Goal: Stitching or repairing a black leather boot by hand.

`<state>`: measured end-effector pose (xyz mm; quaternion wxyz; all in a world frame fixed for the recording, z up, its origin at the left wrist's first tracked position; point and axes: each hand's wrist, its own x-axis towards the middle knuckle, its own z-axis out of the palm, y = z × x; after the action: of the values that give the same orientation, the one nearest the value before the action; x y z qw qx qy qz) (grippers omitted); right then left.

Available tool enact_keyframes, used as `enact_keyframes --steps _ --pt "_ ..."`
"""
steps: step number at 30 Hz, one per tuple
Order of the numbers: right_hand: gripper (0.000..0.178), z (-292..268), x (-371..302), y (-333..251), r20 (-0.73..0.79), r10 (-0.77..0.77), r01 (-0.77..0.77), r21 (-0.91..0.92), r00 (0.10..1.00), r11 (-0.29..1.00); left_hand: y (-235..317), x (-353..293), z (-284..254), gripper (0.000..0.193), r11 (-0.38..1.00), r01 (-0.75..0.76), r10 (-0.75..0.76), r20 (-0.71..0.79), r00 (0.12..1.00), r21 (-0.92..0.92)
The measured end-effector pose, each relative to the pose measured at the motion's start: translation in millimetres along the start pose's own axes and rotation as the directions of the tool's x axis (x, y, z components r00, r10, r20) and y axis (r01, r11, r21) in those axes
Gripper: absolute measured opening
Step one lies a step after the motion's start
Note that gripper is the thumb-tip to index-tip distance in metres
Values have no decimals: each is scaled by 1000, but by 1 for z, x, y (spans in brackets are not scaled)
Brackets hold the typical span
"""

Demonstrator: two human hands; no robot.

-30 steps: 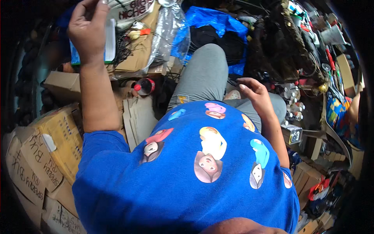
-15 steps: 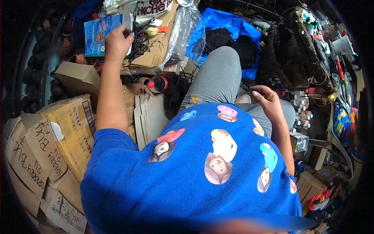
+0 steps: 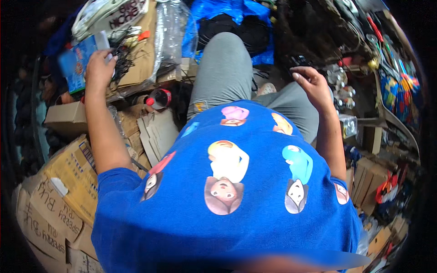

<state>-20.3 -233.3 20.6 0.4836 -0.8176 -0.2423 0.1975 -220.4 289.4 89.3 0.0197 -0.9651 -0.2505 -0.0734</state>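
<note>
My left hand [image 3: 100, 67] is over the right edge of a blue booklet [image 3: 82, 55], at the far left. Its fingers are curled toward the thumb, and whatever lies between them cannot be made out. A tangle of thin black cords [image 3: 123, 61] lies right beside these fingers. My right hand [image 3: 313, 85] hangs above my right leg, loosely bent, with a gap between thumb and forefinger. Nothing shows in it. A pale shoe [image 3: 266, 89] is partly visible below my knee.
Cardboard boxes [image 3: 70, 175] stack up at the left, with a red-capped bottle [image 3: 159, 98] between them and my leg. A blue plastic sheet [image 3: 191, 22] with black fabric lies ahead. Small clear bottles [image 3: 347, 96] and a cluttered pile stand at the right.
The view has shifted and turned, so the booklet and left hand appear farther left and lower together. My right hand has risen slightly, away from my leg.
</note>
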Motion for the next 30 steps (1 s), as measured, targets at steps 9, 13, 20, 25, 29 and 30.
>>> enact_keyframes --steps 9,13,20,25,29,30 --pt "35 -54 -35 51 -361 39 -319 -762 932 564 153 -36 48 42 785 -538 498 -204 843 -306" --pt "44 -48 -46 91 -398 151 -388 -626 905 676 196 -70 83 56 791 -558 573 -17 819 -249" --pt "43 -45 -37 106 -456 85 -365 -573 886 734 194 -77 102 56 808 -509 503 -100 858 -298" --pt "43 -37 -32 94 -451 7 -313 -608 893 730 198 -81 98 55 810 -534 526 -102 845 -242" --pt "44 -35 -42 96 -463 -21 -293 -595 886 749 193 -66 50 52 629 -369 397 -125 909 -685" --pt "44 -35 -45 98 -473 -27 -300 -600 880 742 191 -62 27 46 410 -321 271 -222 937 -854"
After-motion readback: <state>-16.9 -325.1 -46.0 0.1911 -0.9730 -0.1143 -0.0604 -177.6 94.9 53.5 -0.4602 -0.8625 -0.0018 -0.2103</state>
